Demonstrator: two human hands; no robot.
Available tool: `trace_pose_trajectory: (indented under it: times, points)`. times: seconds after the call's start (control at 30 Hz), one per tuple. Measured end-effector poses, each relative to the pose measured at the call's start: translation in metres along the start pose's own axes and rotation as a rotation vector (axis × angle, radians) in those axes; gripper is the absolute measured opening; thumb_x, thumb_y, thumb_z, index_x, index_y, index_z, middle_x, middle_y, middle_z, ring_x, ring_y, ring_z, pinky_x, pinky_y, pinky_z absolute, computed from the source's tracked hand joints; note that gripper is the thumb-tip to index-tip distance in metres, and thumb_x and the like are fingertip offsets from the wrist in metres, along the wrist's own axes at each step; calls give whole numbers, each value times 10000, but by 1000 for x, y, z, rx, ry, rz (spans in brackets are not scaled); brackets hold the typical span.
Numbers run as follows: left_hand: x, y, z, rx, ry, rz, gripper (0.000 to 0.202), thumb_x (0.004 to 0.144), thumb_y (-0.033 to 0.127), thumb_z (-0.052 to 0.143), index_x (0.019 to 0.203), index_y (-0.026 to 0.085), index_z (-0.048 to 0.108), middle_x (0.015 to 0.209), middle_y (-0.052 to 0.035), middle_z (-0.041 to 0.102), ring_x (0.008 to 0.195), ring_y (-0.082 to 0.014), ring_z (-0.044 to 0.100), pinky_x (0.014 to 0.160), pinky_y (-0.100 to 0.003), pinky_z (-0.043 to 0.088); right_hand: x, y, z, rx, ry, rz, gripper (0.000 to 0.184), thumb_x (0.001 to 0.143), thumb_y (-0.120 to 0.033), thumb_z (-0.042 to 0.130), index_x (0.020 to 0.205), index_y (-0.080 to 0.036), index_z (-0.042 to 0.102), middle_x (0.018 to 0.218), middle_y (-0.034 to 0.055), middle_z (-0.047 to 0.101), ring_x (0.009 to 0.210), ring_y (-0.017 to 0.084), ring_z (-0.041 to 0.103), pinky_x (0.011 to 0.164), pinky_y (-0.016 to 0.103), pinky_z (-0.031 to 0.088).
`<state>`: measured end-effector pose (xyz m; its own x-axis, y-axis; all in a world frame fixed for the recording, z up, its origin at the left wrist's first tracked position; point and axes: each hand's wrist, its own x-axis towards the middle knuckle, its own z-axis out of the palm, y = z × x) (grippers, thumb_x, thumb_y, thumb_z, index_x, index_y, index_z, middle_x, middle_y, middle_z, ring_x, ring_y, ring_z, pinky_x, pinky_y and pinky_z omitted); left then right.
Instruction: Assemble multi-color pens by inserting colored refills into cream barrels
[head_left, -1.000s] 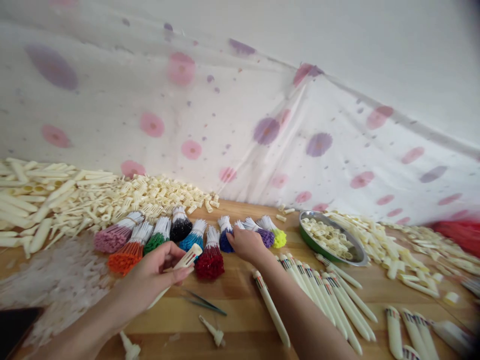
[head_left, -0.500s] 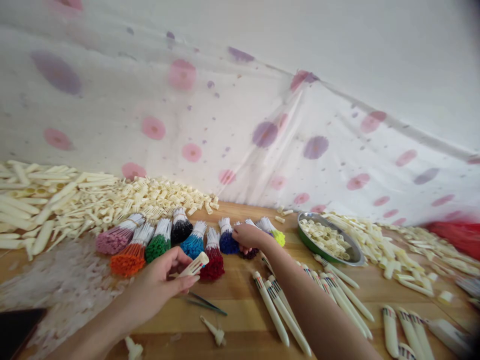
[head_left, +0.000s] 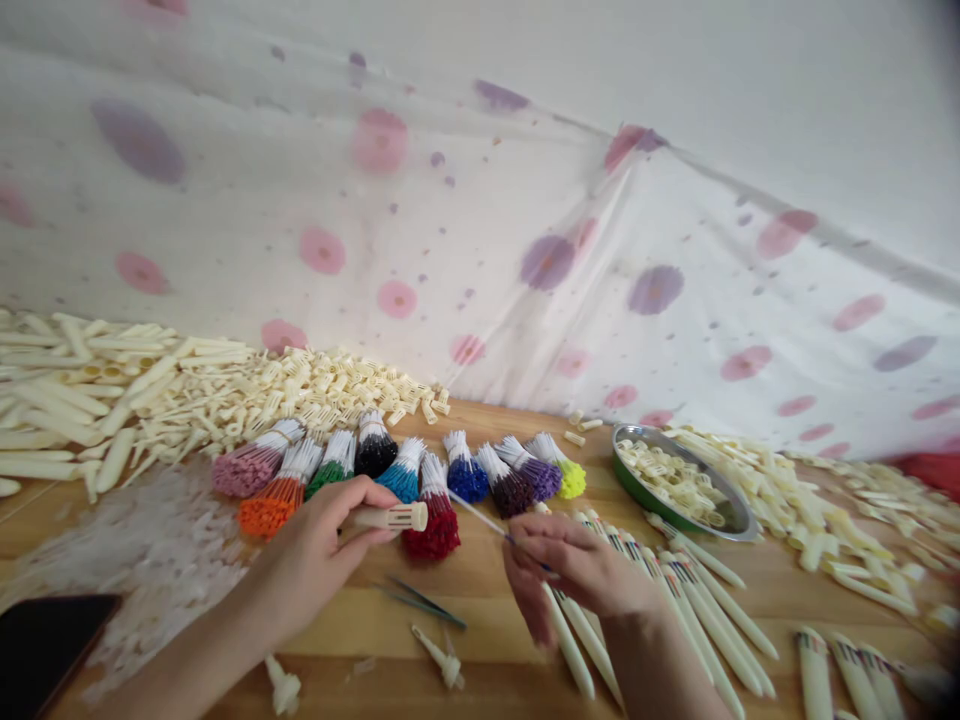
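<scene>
My left hand [head_left: 315, 555] is closed round a cream pen barrel [head_left: 391, 517] that points right. My right hand [head_left: 574, 572] pinches a thin refill [head_left: 480, 520] whose white end points toward the barrel's mouth, a small gap apart. Just beyond both hands lies a fan of coloured refill bundles [head_left: 420, 475]: pink, orange, green, black, blue, red, dark blue, purple and yellow. Under my right wrist lie several assembled cream pens [head_left: 679, 590] in a row on the wooden table [head_left: 495, 640].
Heaps of cream pen parts [head_left: 150, 390] fill the back left. A green-rimmed metal bowl [head_left: 679, 482] of small parts stands at right, with more cream pieces [head_left: 817, 520] beyond. Tweezers [head_left: 424, 602] and loose tips [head_left: 442, 660] lie near the front edge. A dark object [head_left: 45, 650] sits at bottom left. Flowered plastic sheeting [head_left: 480, 250] hangs behind.
My right hand has drawn back from the dark purple bundle toward me with one refill pinched in it. My left hand has turned the barrel level, its mouth facing right.
</scene>
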<state>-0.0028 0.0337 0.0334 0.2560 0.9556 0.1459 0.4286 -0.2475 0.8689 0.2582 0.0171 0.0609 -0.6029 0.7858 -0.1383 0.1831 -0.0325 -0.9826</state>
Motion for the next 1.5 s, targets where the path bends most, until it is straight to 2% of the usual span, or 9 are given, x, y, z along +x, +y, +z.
trace_pose_trajectory:
  times: [0.07,0.13,0.33,0.53,0.7,0.87,1.07,1.37,1.5]
  points:
    - [1,-1,-5,88,21,36,142,796,270,542,909,247,625,951,-35,682,888,-223,643,763,-325,495,-6,3,6,278,-88,21,375,802,-502,539,610,-208,406,501,-64,459,336,79,462,360,188,352]
    - [1,-3,-10,143,6,98,171,813,248,522,943,257,632,968,-34,679,909,-215,636,783,-325,494,-4,10,8,386,-139,43,374,772,-469,595,586,-196,420,500,-71,446,299,55,414,320,169,340]
    - [3,-8,-20,249,-67,356,231,845,182,503,1019,276,622,970,-14,676,909,-183,624,792,-298,489,8,33,1,519,-250,-42,321,792,-325,591,564,-168,430,459,-71,450,235,38,368,223,134,296]
    - [2,-3,-19,264,-175,419,236,865,156,491,1030,280,608,971,-6,661,934,-171,608,801,-273,491,6,35,2,615,-255,-28,299,763,-266,590,545,-164,414,450,-77,420,266,24,369,239,109,348]
    - [0,2,-16,292,-247,388,242,877,138,463,1023,273,602,947,-8,641,910,-169,603,788,-271,492,10,36,5,620,-311,13,273,756,-241,578,541,-158,432,450,-66,434,286,39,420,265,122,402]
    - [0,3,-14,294,-284,442,236,878,139,482,1039,269,595,951,-9,651,920,-176,593,786,-269,490,13,32,9,615,-339,36,290,748,-262,594,532,-161,430,455,-67,439,292,29,407,277,112,407]
    - [-1,7,-13,272,-271,464,238,882,137,479,1029,279,601,934,1,660,899,-164,594,769,-253,493,13,28,10,594,-338,56,311,745,-287,612,525,-160,433,449,-71,438,290,26,407,268,105,392]
    - [-4,2,-11,251,-338,476,239,869,135,529,1056,264,603,975,-6,683,917,-168,606,798,-268,489,12,24,13,495,-433,188,418,685,-445,681,508,-164,425,432,-85,444,276,29,435,290,121,422]
    - [-4,4,-11,225,-369,469,291,852,127,562,1082,297,615,1000,23,709,918,-145,626,805,-235,492,10,17,15,341,-345,147,435,710,-515,634,539,-170,432,451,-67,460,319,52,466,301,134,382]
